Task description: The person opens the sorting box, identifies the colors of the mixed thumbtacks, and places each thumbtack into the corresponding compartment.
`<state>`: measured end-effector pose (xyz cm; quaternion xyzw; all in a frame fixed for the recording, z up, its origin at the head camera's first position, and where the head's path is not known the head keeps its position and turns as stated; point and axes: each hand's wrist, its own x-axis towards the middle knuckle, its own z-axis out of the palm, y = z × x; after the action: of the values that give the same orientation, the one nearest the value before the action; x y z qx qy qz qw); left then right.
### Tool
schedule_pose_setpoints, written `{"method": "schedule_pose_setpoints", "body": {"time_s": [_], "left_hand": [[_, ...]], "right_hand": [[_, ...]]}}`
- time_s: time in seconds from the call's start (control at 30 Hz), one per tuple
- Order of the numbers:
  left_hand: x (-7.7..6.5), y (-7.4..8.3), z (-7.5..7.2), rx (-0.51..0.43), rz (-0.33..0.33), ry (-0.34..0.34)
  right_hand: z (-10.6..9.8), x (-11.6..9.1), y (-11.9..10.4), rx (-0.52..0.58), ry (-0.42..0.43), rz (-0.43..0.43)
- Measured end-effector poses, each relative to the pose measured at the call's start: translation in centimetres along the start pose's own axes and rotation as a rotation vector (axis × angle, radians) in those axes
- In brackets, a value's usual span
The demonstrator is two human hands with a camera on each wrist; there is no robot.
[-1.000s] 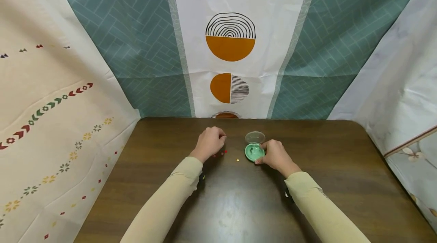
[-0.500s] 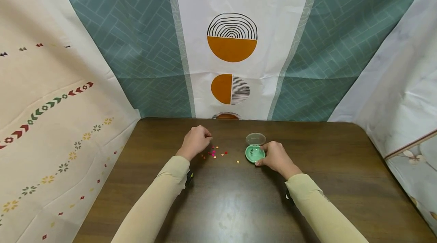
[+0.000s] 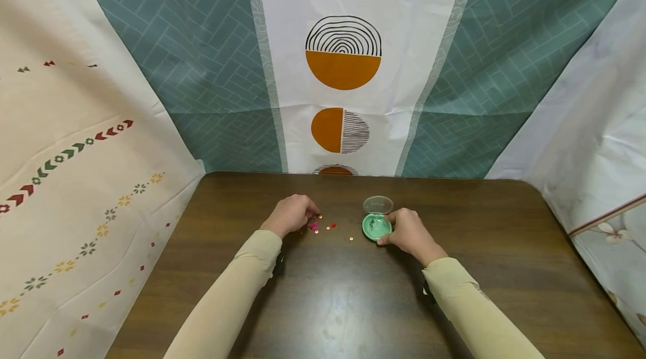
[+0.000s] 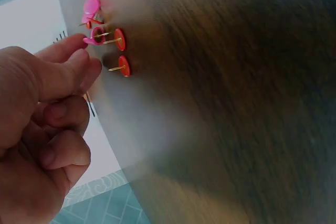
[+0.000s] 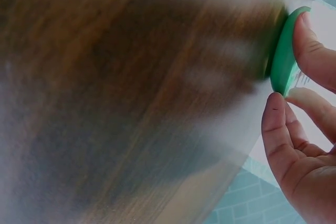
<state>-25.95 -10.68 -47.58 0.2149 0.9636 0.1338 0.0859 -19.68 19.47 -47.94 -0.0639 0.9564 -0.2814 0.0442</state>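
Observation:
In the head view my left hand [image 3: 290, 215] is low over a scatter of red, pink and gold thumbtacks [image 3: 315, 225]. The left wrist view has its thumb and index finger near each other beside a pink thumbtack [image 4: 92, 7] and red thumbtacks [image 4: 124, 66]; no tack shows clearly between them. The other fingers curl loosely. My right hand [image 3: 411, 233] holds a small round green case [image 3: 365, 233] by its right side, thumb and fingers at its rim [image 5: 285, 59]. Its clear lid [image 3: 377, 203] stands raised behind. Small dark specks lie inside.
A gold thumbtack [image 3: 351, 239] lies alone between the hands, and a red thumbtack [image 3: 333, 225] sits at the scatter's right. The brown wooden table [image 3: 333, 303] reaches back to a patterned curtain [image 3: 227, 67]. Cloth hangs along both sides.
My left hand has moved left, uncovering the thumbtacks, then lowered slightly toward them. The right hand and the green case have stayed in place.

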Motion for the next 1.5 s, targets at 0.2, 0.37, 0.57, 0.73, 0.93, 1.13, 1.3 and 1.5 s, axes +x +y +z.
{"method": "schedule_pose_setpoints", "body": {"time_s": [0.2, 0.37, 0.57, 0.73, 0.93, 1.13, 1.3, 1.5], "left_hand": [[-0.1, 0.0, 0.1, 0.021, 0.024, -0.014], [-0.1, -0.1, 0.2, 0.013, 0.026, -0.005], [0.0, 0.1, -0.3, -0.004, 0.022, 0.018], [0.2, -0.1, -0.2, -0.002, -0.008, 0.018], [0.1, -0.1, 0.0, -0.033, -0.048, -0.008], [0.0, 0.0, -0.2, -0.205, -0.077, -0.012], [0.3, 0.8, -1.0, -0.404, -0.051, 0.026], [0.5, 2.8, -1.9, -0.537, 0.017, 0.082]], "right_hand": [[0.2, -0.2, -0.2, 0.015, -0.013, 0.025], [0.2, -0.2, -0.2, 0.013, -0.011, 0.026], [0.0, 0.1, -0.1, -0.009, 0.006, 0.0], [-0.1, 0.3, -0.1, -0.016, 0.02, -0.008], [-0.2, 0.2, 0.0, -0.012, 0.013, -0.004], [0.0, 0.0, 0.0, -0.013, 0.01, 0.006], [0.0, 0.0, 0.1, -0.014, 0.027, -0.003], [0.1, 0.1, 0.1, -0.009, 0.027, 0.001]]}}
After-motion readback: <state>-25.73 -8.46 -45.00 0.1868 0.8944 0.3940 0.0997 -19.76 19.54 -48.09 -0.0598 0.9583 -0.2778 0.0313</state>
